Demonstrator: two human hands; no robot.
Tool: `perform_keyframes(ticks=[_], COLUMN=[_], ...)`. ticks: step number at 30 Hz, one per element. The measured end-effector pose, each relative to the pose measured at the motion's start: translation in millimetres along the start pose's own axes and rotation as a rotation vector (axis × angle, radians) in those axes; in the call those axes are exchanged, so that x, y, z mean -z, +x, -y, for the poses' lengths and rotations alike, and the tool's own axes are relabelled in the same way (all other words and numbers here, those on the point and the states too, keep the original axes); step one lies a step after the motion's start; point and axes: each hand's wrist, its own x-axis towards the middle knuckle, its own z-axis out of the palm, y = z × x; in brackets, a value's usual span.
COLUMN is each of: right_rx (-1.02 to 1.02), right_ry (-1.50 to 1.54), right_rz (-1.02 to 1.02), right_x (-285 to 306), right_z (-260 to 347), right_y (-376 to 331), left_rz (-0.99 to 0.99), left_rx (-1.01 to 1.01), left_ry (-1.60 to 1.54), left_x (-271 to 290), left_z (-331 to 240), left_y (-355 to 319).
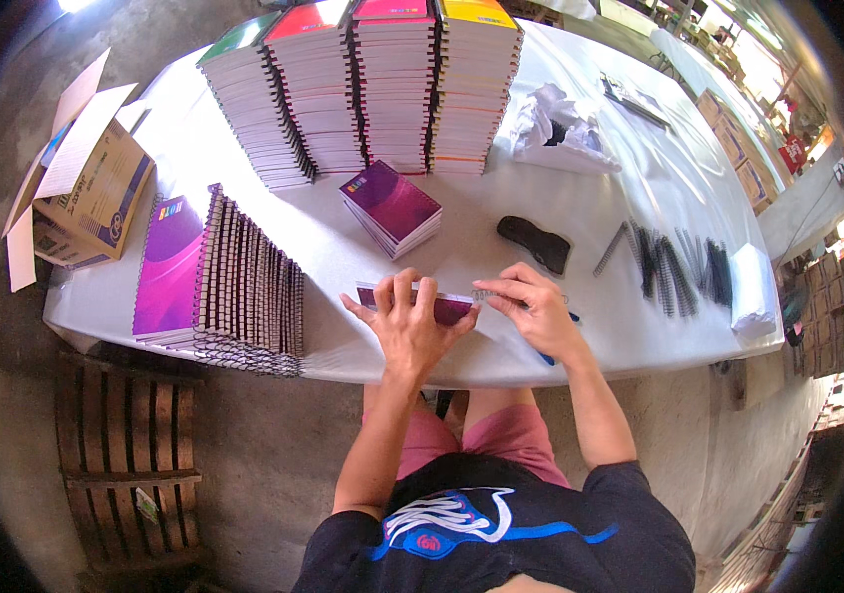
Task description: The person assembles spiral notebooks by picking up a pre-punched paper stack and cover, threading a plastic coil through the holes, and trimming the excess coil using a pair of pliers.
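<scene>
My left hand (404, 326) grips a small purple-covered notebook (453, 310), held on its long edge near the front of the table. At its right end, my right hand (533, 304) pinches a thin spiral binding coil (485, 296) between thumb and fingertips. The coil meets the notebook's edge there; how far it runs into the holes is hidden by my fingers. Beneath and beside my right hand lies a blue pen-like tool (546, 358), partly covered. Just beyond my hands sits a short pile of purple notebooks (392, 203) without visible coils.
Coil-bound purple notebooks (249, 287) stand piled at left, beside an open cardboard box (95, 198). Tall stacks of notebooks (392, 99) rise at the back. A black waisted object (533, 244), loose dark coils (667, 272), a white bundle (753, 289) and crumpled white plastic (562, 138) lie rightward.
</scene>
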Motion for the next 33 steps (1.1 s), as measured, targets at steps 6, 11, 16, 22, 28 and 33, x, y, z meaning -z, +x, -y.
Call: perform_keyframes(ticks=[6, 11, 16, 22, 28, 33], right_rx=[-0.094, 0.016, -0.160, -0.271, -0.141, -0.028], right_ry=[0.163, 0.168, 0.307, 0.235, 0.149, 0.186], right_rz=[0.197, 0.210, 0.403, 0.357, 0.175, 0.083], right_x=[-0.2, 2.3, 8.8, 9.1, 7.1, 4.1], right_z=[-2.6, -6.3, -7.6, 17.8, 5.4, 1.4], right_y=[7.5, 13.1, 11.6, 14.3, 7.0, 5.1], left_rz=[0.092, 0.058, 0.094, 0.120, 0.144, 0.132], left_rx=[-0.001, 0.054, 0.064, 0.062, 0.079, 0.109], left_ry=[-0.085, -0.078, -0.052, 0.005, 0.002, 0.006], left_x=[-4.4, 0.6, -2.7, 2.9, 3.8, 3.2], left_z=[10.5, -4.2, -3.0, -4.4, -3.9, -7.7], left_y=[-1.8, 0.0, -2.7, 2.3, 2.1, 4.6])
